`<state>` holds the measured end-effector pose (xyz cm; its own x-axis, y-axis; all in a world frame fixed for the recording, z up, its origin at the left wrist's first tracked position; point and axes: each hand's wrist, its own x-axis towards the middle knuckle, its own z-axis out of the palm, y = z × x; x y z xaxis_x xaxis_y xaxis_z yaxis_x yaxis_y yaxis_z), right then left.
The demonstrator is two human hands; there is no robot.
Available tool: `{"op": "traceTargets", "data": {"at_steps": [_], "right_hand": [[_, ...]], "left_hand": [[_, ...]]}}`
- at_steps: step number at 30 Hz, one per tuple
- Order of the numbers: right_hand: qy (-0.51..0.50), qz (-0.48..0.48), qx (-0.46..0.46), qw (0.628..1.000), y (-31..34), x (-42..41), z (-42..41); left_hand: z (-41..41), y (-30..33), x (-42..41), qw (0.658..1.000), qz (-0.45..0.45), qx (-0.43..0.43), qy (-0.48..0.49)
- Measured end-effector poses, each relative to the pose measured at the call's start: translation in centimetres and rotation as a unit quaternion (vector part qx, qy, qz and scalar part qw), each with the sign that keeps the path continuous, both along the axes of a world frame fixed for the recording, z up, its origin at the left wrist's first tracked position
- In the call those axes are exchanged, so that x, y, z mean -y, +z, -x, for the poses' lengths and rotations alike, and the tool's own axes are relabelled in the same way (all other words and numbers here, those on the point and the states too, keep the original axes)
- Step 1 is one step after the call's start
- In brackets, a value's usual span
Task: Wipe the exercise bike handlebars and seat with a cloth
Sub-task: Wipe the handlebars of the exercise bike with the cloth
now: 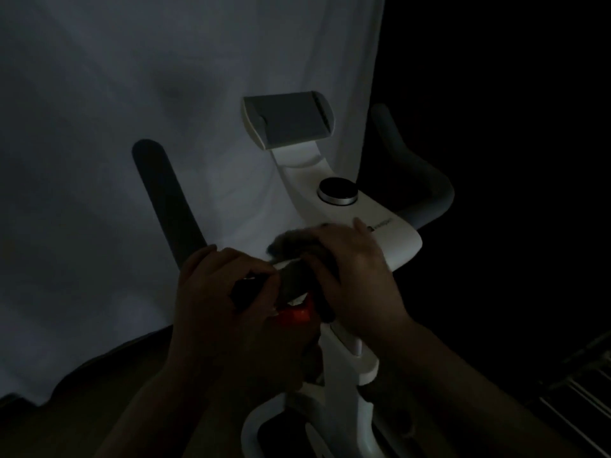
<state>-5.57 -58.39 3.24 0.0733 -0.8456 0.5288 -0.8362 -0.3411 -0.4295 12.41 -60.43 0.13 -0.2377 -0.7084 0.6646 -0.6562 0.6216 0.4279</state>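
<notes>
Two hands meeting at handlebar centre, dim head view. Right hand [350, 276] pressing cloth [297, 256] onto bar, fingers curled over it. Left hand [224, 285] gripping left bar [165, 200] base, fingers clamped. Bar running left-right; unwiped right grip [420, 180] beyond right hand. Seat unseen.

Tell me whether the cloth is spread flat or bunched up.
Bunched up. The cloth is a crumpled dark wad under the right hand, beside the left hand.
</notes>
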Motion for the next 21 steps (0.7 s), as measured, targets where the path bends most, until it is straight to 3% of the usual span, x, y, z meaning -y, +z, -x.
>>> {"op": "traceTargets", "data": {"at_steps": [4, 7, 13, 18, 21], "right_hand": [[-0.017, 0.043, 0.08, 0.996, -1.6, -0.7, -1.9], [0.067, 0.025, 0.029, 0.997, -1.4, -0.8, -0.3], [0.074, 0.027, 0.019, 0.997, -2.5, -0.3, -3.6], [0.146, 0.066, -0.034, 0.986, -1.7, 0.1, -3.3], [0.105, 0.078, -0.027, 0.991, -2.3, -0.4, -4.8]], "left_hand": [[0.2, -0.1, -1.1, 0.997, 0.01, -0.058, 0.041], [-0.2, -0.5, -2.2, 0.991, -0.002, -0.108, 0.074], [-1.3, -0.7, -3.4, 0.965, -0.062, -0.227, 0.114], [-2.3, -0.1, -3.6, 0.961, -0.092, -0.238, 0.108], [-3.3, 0.2, -3.5, 0.961, -0.116, -0.231, 0.101]]}}
